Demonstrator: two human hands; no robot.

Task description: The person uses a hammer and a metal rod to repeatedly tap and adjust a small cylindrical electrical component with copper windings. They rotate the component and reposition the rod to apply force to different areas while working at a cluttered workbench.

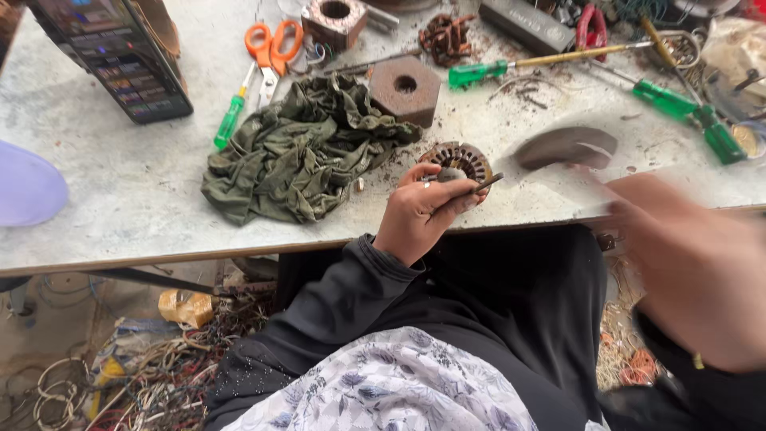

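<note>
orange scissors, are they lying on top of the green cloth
No, the orange scissors lie on the bare table just beyond the crumpled green cloth.

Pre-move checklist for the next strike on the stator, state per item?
1. Left hand steadying the round slotted stator near the table's front edge: ok.
2. Thin metal rod gripped in the left hand's fingers, tip pointing right: ok; contact with a slot: cannot tell.
3. Right hand position and grip: cannot tell, motion-blurred.
4. Blurred dark object above the right hand, what it is: cannot tell.
5. Green crumpled cloth apart from the stator: ok.
6. Square rusty lamination block clear of the hands: ok.
</note>
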